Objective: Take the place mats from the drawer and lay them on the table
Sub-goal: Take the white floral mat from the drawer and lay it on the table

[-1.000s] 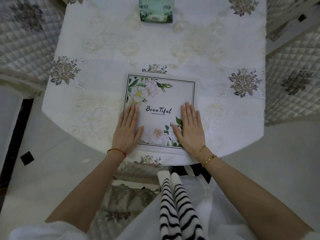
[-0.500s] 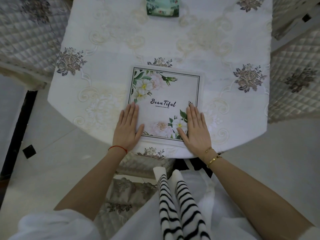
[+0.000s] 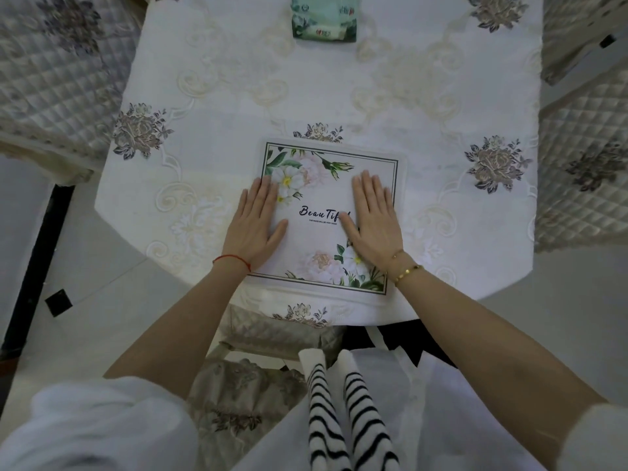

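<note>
A white place mat [image 3: 319, 232] with printed flowers, a thin dark border and the word "Beautiful" lies flat near the front edge of the table [image 3: 210, 96], which carries an embroidered white cloth. My left hand [image 3: 253, 222] presses flat on the mat's left side, fingers straight and together. My right hand [image 3: 372, 219] lies flat on the mat's right side, covering the end of the lettering. No drawer is in view.
A green tissue pack [image 3: 323, 17] sits at the far middle of the table. Quilted chair covers stand at the left [image 3: 51, 83] and right [image 3: 584, 171]. A chair seat [image 3: 272, 334] is tucked under the front edge.
Both hands have slid forward over the mat, from its near corners to its middle. The mat stays in place on the table.
</note>
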The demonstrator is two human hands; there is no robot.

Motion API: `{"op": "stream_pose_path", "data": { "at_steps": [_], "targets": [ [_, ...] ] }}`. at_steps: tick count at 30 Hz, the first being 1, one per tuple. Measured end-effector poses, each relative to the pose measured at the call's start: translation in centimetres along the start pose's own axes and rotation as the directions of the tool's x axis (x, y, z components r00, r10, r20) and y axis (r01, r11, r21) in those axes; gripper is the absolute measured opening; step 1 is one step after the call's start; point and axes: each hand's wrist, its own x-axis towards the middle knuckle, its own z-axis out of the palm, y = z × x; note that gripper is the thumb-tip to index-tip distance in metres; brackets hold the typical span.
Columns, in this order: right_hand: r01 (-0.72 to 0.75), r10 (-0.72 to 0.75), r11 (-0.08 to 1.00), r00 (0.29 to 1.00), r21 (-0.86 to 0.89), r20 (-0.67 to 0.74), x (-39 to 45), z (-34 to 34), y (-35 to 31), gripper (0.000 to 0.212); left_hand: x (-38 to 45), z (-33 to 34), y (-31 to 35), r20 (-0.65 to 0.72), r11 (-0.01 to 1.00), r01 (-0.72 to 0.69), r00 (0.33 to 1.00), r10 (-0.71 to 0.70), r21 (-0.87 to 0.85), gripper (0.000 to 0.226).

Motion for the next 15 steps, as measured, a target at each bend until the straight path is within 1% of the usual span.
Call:
{"op": "stream_pose_path", "data": {
  "at_steps": [5, 11, 13, 15],
  "targets": [
    [0.010, -0.010, 1.000, 1.000, -0.025, 0.000, 2.6, -0.2, 0.2, 0.077, 3.8, -1.1, -1.1, 0.014, 1.000, 0.006, 1.000, -0.006, -0.004, 0.076],
    [0.062, -0.063, 0.997, 0.998, -0.053, -0.018, 1.6, -0.8, 2.3, 0.080, 3.9, -1.1, -1.3, -0.014, 1.000, 0.018, 1.000, -0.017, 0.017, 0.082],
    [0.058, -0.059, 0.997, 0.998, -0.052, -0.021, 1.3, -0.9, 2.7, 0.079, 4.0, -1.3, -1.3, -0.014, 1.000, 0.014, 1.000, -0.014, 0.027, 0.082],
    [0.023, -0.024, 0.999, 0.999, -0.026, -0.026, 1.1, -0.8, 2.7, 0.079, 4.1, -1.6, -1.2, -0.024, 1.000, 0.010, 1.000, -0.009, 0.017, 0.082]
  ]
}}
